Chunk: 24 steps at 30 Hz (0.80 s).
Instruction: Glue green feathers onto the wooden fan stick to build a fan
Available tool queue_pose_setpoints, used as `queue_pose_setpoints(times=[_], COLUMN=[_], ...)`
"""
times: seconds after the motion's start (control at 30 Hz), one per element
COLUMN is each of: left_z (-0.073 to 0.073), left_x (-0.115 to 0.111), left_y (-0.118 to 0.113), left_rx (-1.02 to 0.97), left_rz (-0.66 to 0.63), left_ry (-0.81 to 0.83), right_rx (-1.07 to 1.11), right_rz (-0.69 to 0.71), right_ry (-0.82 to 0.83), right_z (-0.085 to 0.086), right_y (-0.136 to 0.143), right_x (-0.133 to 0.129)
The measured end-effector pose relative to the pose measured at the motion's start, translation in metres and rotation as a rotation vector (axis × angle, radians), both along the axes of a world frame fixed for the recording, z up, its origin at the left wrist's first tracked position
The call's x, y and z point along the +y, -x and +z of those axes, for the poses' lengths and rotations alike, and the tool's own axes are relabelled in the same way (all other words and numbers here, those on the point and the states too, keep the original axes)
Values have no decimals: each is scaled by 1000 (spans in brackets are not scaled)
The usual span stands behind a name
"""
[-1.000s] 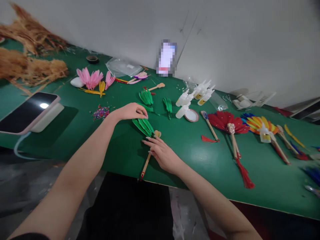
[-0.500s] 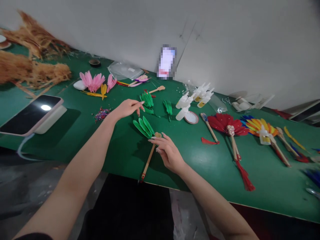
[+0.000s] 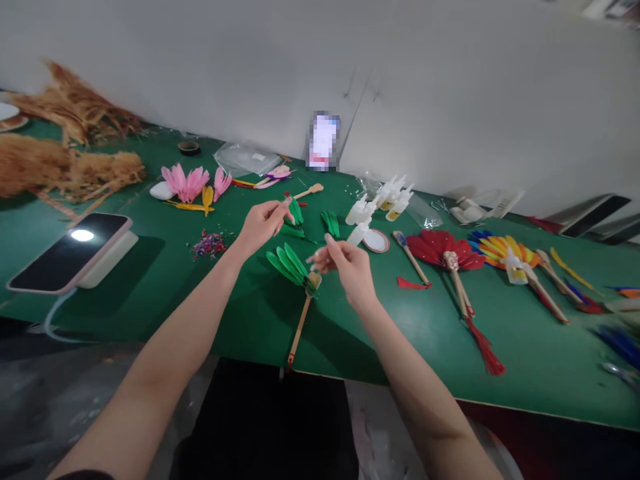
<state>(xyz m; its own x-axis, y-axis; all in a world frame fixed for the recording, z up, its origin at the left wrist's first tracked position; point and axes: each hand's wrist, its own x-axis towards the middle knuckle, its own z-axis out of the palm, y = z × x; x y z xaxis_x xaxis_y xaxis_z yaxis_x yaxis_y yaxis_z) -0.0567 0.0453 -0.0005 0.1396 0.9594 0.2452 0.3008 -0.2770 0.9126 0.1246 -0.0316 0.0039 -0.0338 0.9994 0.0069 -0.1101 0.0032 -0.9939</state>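
A wooden fan handle [image 3: 299, 331] lies near the table's front edge, with several green feathers [image 3: 286, 262] spread from its rounded top. My left hand [image 3: 261, 228] is at a small pile of green feathers [image 3: 297, 213] behind it, with thumb and fingers pinched on a green feather. That hand partly covers the pile. Just above and right of the handle's top, my right hand [image 3: 349, 267] hovers with loosely bent fingers, thumb apart from them, and nothing visible in its grasp. Another bunch of green feathers [image 3: 330, 223] rests beyond it.
White glue bottles [image 3: 359, 212] stand beside a small round dish [image 3: 375, 241]. Finished fans, one red [image 3: 443, 252], lie to the right. Pink feathers [image 3: 185, 183], colourful bits [image 3: 209, 245] and a lit phone [image 3: 73, 253] are leftward. Another phone [image 3: 324, 140] leans on the wall.
My left hand has moved to the green feather pile and pinched its fingers. My right hand has lifted off the fan's feather base and shifted away from me. The camera view has shifted slightly.
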Motion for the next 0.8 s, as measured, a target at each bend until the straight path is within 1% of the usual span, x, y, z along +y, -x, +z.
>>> queue_pose_setpoints(times=[0.07,0.1,0.17,0.23,0.3,0.37,0.47,0.5,0.57,0.67,0.8], left_z=[0,0,-1,-3,-6,-9,-12,-12,-13,-14,-16], left_x=[-2,-4,-10,-15,-20,-23,-25,-24,-24,-24,-26], left_y=[-3,-6,-12,-19,-26,-30,-33,-33,-33,-33,-35], left_rx=[4,17,55,125,241,329,373,378,382,361,363], left_rz=[24,18,-14,-69,-118,-100,-14,-8,-44,-73,13], left_ry=[-80,-115,-181,-272,-360,-419,-431,-430,-451,-536,-636], right_rx=[100,147,173,180,185,188,200,208,231,281,336], right_rz=[13,-3,-18,3,34,47,18,7,8,66,163], right_ry=[94,133,152,162,178,186,170,166,171,197,259], right_z=[0,-2,-10,-19,-26,-29,-28,-27,-25,-22,-23], right_y=[7,9,11,11,9,8,7,7,6,2,-4], right_x=[17,24,32,34,33,32,31,31,31,31,32])
